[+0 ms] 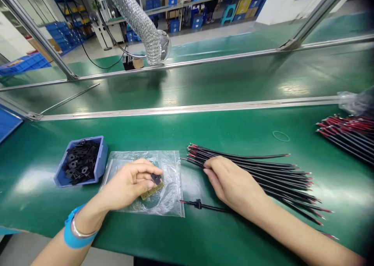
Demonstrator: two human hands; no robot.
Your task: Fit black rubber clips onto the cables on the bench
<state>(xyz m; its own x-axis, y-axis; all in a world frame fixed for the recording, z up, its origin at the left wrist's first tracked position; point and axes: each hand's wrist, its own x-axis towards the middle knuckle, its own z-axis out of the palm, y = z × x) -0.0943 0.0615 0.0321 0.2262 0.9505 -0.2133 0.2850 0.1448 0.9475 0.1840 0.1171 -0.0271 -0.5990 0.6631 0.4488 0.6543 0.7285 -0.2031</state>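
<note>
Between the thumb and fingers of my left hand [137, 180] is a small black plastic part [156, 178], held over a yellowish sponge block [152, 191] on a clear plastic bag [169, 199]. My right hand [230, 180] pinches a black cable at the left end of a bundle of black cables [280, 176] with red and bare wire tips. One separate cable [214, 208] lies in front of the bundle, with a black part [198, 204] around it near its red-tipped left end; my right forearm hides some of it.
A blue bin [102, 156] of black parts stands left of the bag. More red-tipped cables [350, 135] lie at the far right, beside crumpled plastic [356, 102]. A thin rubber band [281, 136] lies behind the bundle. A metal rail [187, 109] crosses the green table.
</note>
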